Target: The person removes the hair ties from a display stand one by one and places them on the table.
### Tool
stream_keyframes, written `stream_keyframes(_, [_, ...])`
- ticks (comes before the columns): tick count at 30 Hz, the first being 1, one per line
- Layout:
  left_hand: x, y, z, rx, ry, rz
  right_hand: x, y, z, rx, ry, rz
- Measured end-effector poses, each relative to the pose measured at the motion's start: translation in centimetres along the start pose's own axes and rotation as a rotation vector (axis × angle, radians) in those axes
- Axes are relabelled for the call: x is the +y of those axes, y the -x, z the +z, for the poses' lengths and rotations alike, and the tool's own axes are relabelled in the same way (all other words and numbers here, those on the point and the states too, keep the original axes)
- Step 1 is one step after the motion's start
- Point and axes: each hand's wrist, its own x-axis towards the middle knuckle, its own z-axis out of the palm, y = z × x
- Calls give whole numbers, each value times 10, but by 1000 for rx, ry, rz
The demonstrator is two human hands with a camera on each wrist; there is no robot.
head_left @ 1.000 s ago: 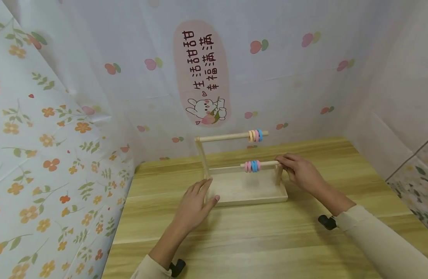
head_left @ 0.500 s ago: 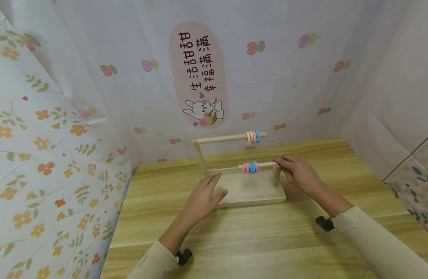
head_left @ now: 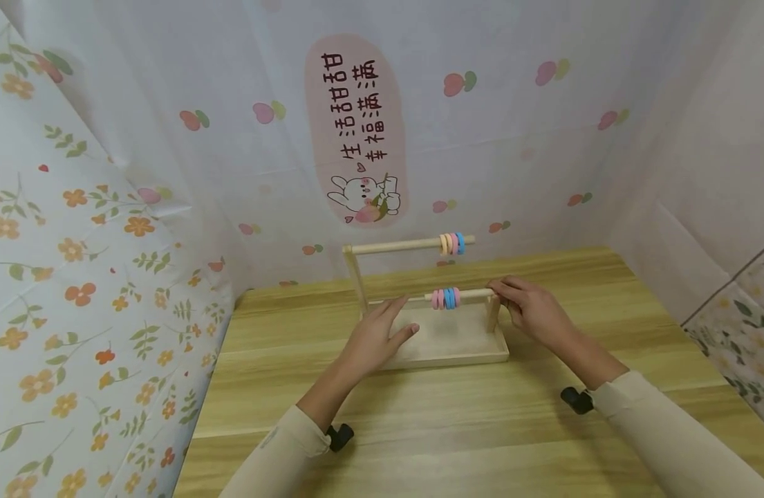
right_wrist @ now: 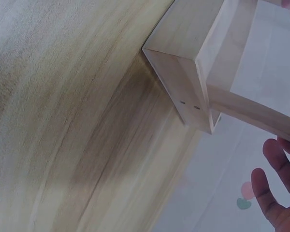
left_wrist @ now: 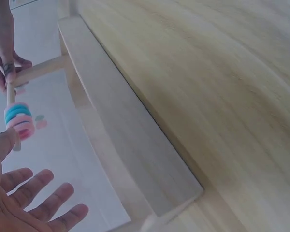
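Observation:
A pale wooden rack has a shallow tray base (head_left: pixel 462 332), a tall left post (head_left: pixel 357 277) and a short right post (head_left: pixel 493 315). Pink and blue rings (head_left: pixel 446 299) hang on its lower rod (head_left: pixel 475 294), near the free left end. My right hand (head_left: pixel 534 308) grips the rack where that rod meets the short post. Over the tray's left part is my left hand (head_left: pixel 375 335), fingers extended and thumb spread, fingertips close to the rod's free end. In the left wrist view its thumb (left_wrist: pixel 5 144) overlaps the lowest pink ring.
Yellow, pink and blue rings (head_left: pixel 452 243) sit near the right end of the upper rod (head_left: pixel 394 246). The rack stands on a wood-grain table (head_left: pixel 456 429), before a printed cloth backdrop (head_left: pixel 251 166). A flowered cloth (head_left: pixel 108 297) hangs along the left side.
My left hand has moved right and slightly up, from the tray's left end toward the lower rod's free end. My right hand keeps its hold on the rack, and the rings stay in place.

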Motion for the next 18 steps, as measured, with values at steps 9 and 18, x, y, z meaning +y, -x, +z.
stream_keyframes(9, [15, -13, 0, -10, -40, 34, -1, -1, -1, -7, -3, 13])
stream_keyframes(18, [23, -22, 3, -6, -65, 42, 0, 0, -2, 1, -1, 17])
